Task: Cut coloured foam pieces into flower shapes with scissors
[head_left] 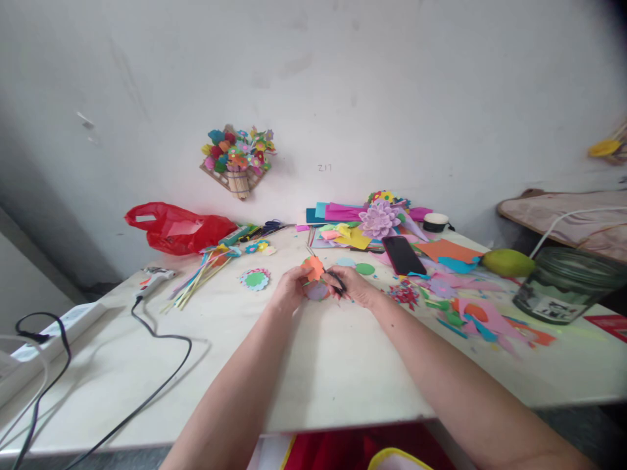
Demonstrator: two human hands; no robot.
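My left hand (290, 288) pinches a small orange paper piece (314, 266) with a scalloped edge, above the middle of the white table (304, 365). My right hand (357, 287) is closed around black-handled scissors (339, 285), whose blades reach the right side of the orange piece. Just below both hands a purple paper disc (317, 291) lies on the table. Behind them are a green disc (365, 268) and a pale blue disc (345, 262). To the left rests a layered paper flower (255, 279) with a green centre.
Paper scraps (482, 320), a phone (402, 255) and a glass jar (571, 287) are on the right. At left lie paper strips (198, 277), a red plastic bag (181, 228), a glue gun (155, 282) with its cord and a power strip (61, 329). A flower decoration (238, 160) hangs on the wall.
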